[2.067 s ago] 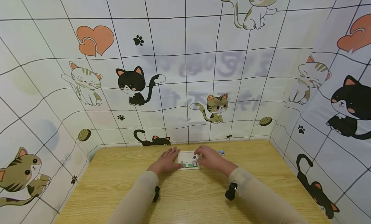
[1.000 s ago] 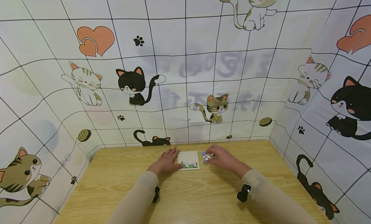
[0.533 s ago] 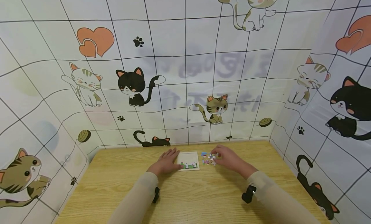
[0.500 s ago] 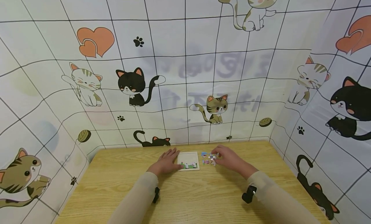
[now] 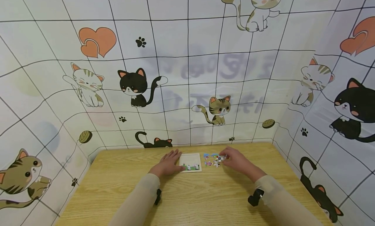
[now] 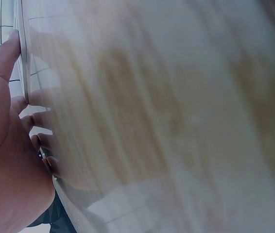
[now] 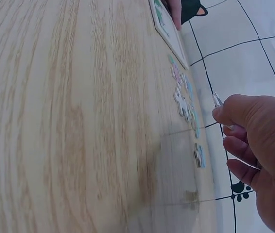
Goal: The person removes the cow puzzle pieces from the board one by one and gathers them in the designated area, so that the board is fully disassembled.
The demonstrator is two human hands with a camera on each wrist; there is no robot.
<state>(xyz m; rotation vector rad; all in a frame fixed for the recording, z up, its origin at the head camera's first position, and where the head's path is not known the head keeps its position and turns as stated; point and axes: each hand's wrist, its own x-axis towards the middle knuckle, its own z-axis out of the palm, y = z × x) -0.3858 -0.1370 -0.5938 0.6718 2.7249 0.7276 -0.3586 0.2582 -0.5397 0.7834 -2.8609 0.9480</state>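
Observation:
A small pale puzzle tray [image 5: 189, 158] lies near the back of the table, with a strip of green-and-white picture pieces [image 5: 191, 166] along its near side. My left hand [image 5: 167, 163] rests at the tray's left edge with fingers spread and the thumb on its near left corner. Right of the tray lie several loose jigsaw pieces [image 5: 208, 163] in pink, blue and white. Above them my right hand [image 5: 235, 160] pinches a jigsaw piece [image 7: 217, 100] between thumb and index finger, the piece seen edge-on in the right wrist view. The other fingers of that hand are loosely bent.
The wood-grain table [image 5: 187, 196] extends toward me and to both sides. A white cloth [image 5: 187, 73] printed with cats and grid lines stands behind and on both sides. A black wrist device [image 5: 256, 197] sits on the right forearm, another [image 5: 158, 196] on the left.
My right hand has moved rightward from the tray's right edge, and several jigsaw pieces now lie spread out beside the tray. The left hand has stayed on the tray.

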